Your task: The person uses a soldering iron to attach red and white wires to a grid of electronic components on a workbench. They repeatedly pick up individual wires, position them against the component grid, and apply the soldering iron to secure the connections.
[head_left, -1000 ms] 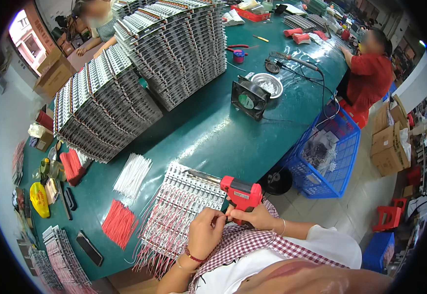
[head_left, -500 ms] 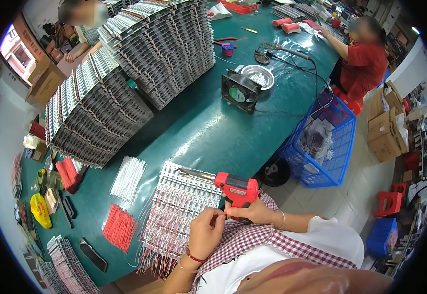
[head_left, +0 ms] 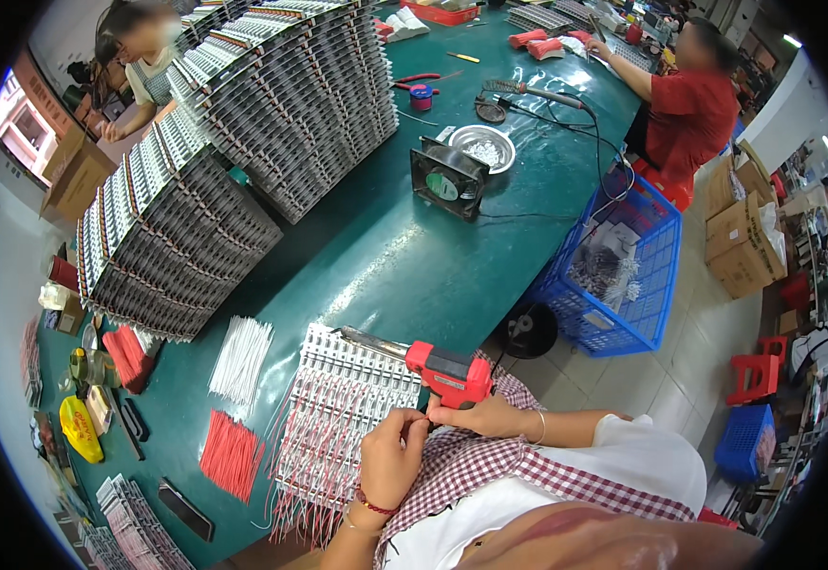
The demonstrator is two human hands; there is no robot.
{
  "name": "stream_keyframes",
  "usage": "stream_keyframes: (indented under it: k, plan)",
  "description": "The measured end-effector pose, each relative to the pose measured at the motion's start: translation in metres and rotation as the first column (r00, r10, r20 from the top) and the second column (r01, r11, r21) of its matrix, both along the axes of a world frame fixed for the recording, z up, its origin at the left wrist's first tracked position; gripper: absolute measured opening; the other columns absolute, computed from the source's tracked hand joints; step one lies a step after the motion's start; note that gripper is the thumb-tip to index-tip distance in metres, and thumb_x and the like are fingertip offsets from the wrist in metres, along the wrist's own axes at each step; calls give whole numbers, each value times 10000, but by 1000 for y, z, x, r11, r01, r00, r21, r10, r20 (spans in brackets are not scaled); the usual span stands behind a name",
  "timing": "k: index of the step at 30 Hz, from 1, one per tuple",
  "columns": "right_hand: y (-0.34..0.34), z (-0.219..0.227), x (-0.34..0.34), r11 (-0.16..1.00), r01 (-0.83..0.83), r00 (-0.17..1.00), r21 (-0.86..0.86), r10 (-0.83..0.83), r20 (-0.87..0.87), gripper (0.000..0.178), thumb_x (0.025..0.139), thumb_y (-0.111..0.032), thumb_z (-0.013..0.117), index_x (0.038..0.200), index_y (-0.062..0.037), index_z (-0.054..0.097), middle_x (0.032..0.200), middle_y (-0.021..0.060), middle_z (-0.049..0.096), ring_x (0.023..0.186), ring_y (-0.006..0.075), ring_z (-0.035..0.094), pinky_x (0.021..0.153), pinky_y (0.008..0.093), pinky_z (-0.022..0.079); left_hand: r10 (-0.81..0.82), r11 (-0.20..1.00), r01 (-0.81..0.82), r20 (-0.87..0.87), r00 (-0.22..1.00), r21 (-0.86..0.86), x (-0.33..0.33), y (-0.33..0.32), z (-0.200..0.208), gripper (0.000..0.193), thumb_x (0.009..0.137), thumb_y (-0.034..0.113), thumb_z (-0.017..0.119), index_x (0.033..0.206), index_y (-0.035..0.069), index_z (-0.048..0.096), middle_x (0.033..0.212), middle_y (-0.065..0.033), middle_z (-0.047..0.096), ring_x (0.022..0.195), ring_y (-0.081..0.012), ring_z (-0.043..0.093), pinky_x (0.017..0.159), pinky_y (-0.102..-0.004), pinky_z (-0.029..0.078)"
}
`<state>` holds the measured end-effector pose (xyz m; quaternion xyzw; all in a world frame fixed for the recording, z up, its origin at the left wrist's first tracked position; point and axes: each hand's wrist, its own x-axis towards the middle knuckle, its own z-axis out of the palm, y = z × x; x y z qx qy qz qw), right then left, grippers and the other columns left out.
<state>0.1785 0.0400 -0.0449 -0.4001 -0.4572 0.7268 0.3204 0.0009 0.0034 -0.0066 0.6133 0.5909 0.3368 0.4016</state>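
My right hand (head_left: 486, 418) is wrapped round the grip of a red and black soldering gun (head_left: 452, 373). Its long metal tip points left, over the upper part of a panel of white circuit strips (head_left: 352, 375). Thin red and white wires hang from the panel's rows toward the near table edge. My left hand (head_left: 390, 463) is closed in a pinch right beside the gun's grip, and what its fingers hold is hidden. Left of the panel lie a bundle of white wires (head_left: 241, 361) and a bundle of red wires (head_left: 231, 454).
Tall stacks of strip panels (head_left: 291, 104) stand at the far left. A black fan (head_left: 447, 179) and a metal bowl (head_left: 509, 157) sit mid-table, near a soldering iron (head_left: 547, 93). A blue crate (head_left: 613, 323) stands on the floor at right. Two people sit across the table.
The whole view has shifted slightly. The soldering gun has tilted a little, its body lower against my right hand. My left hand stays pinched beside the grip.
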Motion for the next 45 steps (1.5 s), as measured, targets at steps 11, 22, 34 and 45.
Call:
stream_keyframes:
  k: [11,22,34,45]
  plan:
    - [-1,-3,1,999,-19,999,35,18,34,182,852,-174,725,957,-59,631,875,-18,635,809,68,583,741,249,485,-40,998,44,-79,996,52,-1,0,1,52,866,27,616,890,-17,600,723,-130,646,603,-225,641,560,-322,492]
    - [1,4,0,999,-20,1000,44,20,17,142,866,-148,703,931,-45,630,843,-6,631,787,76,584,709,245,486,-36,990,44,-57,998,136,0,1,5,81,803,-29,642,858,4,592,786,-119,564,735,-282,567,648,-365,457]
    - [2,3,-1,998,3,1000,58,-1,-19,112,878,-143,681,891,-45,629,820,-16,614,765,65,559,671,242,461,-3,967,39,-142,990,254,1,3,5,80,776,-34,669,812,9,613,755,-100,555,666,-234,565,588,-326,451]
    - [2,3,0,1000,-7,998,-7,7,-55,122,882,-147,679,871,-42,619,807,-13,596,748,66,552,647,238,459,43,979,-27,-73,996,200,-3,-1,2,93,777,-50,663,839,15,638,761,-101,547,674,-228,572,604,-320,463]
